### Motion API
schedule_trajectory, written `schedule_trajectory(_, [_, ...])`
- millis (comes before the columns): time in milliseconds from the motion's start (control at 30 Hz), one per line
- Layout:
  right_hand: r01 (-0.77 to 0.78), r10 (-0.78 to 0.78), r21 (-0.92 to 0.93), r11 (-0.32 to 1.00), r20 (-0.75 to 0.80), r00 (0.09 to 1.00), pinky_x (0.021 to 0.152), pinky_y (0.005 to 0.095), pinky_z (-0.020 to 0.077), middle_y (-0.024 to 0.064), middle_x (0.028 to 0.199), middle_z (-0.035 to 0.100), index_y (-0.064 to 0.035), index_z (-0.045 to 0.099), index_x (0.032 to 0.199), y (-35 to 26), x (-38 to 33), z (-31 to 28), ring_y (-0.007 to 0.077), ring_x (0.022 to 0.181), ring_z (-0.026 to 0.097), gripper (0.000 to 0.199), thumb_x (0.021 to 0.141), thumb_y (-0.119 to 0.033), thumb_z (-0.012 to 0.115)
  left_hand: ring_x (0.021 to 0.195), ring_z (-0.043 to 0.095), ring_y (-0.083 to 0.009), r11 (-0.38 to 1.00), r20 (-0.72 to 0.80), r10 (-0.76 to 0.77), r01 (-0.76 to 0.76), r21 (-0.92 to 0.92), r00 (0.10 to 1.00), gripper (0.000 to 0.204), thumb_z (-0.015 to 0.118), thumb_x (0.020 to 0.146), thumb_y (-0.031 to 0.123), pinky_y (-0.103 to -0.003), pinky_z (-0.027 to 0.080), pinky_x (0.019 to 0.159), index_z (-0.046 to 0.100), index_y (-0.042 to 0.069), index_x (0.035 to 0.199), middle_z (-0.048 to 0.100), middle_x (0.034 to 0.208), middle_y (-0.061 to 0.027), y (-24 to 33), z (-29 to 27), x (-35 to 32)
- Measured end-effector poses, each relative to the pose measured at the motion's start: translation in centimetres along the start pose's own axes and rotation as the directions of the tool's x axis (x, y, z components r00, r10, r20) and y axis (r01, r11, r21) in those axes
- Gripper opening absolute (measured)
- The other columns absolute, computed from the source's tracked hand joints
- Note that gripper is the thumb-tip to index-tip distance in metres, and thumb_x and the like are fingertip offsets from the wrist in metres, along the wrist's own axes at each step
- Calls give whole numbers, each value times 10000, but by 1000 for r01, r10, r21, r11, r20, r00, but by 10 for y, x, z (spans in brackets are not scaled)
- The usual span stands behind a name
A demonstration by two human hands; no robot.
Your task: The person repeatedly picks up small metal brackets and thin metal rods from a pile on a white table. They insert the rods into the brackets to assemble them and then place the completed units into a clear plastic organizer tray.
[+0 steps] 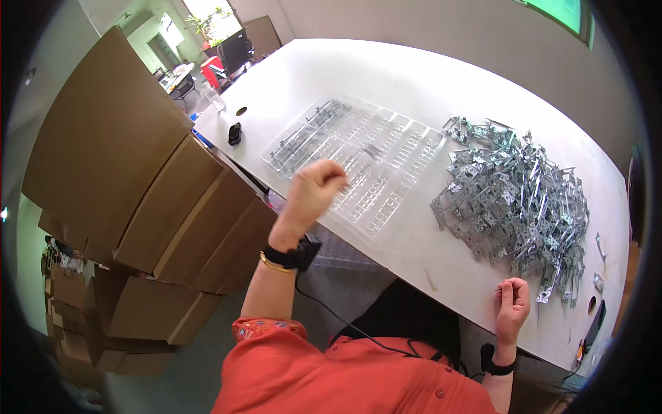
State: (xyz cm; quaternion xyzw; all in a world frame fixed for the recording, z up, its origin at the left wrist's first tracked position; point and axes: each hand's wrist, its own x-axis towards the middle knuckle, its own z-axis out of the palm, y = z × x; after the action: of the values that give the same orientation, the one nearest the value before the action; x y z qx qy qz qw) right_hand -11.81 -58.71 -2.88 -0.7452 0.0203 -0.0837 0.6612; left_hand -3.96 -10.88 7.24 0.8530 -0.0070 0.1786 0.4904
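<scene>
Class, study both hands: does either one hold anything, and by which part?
Left hand, curled over the clear plastic tray: nothing visible in it. Right hand, by the bracket pile, pinches something small; which part cannot be told.

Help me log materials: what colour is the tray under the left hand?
Clear, see-through plastic tray, shown by the head view.

Curled left hand (314, 190) covers part of the clear plastic tray (358, 155) — whatever sits under its grip, hidden. Something thin and metallic pinched in the right hand (514, 303), too small to tell. Near edge of the surface (386, 76) blocked by the orange shirt (345, 376) — itself cut off below.
</scene>
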Motion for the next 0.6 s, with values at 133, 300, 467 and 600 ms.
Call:
schedule_trajectory(133, [-17,16,-26,1000,-8,1000,742,192,457,-39,940,640,-73,633,1082,-1,1,3,41,797,538,85,1095,-157,644,738,685,-124,964,-222,-71,124,236,972,68,721,912,34,-277,551,703,753,-13,949,741,800,-63,-45,-56,26])
schedule_trajectory(300, [-90,90,-4,996,-20,996,710,188,441,-43,931,634,-82,630,1074,-2,1,1,33,776,526,83,1092,-160,650,711,732,-220,899,-314,-83,207,385,946,106,704,863,77,-345,569,691,759,3,914,755,788,-144,-92,-83,40])
schedule_trajectory(467, [-92,90,-38,995,-59,994,698,189,444,-36,921,631,-82,628,1071,0,1,0,35,768,532,79,1091,-155,649,740,738,-269,901,-279,-109,213,377,954,118,675,863,88,-379,571,721,758,20,913,746,798,-169,-111,-70,54])
schedule_trajectory(600, [-104,98,-86,991,-77,992,714,193,450,-31,916,628,-77,626,1071,-1,1,1,41,776,542,85,1091,-156,648,775,742,-301,895,-269,-135,234,380,954,122,669,865,105,-399,574,744,756,35,915,746,819,-181,-123,-61,64])
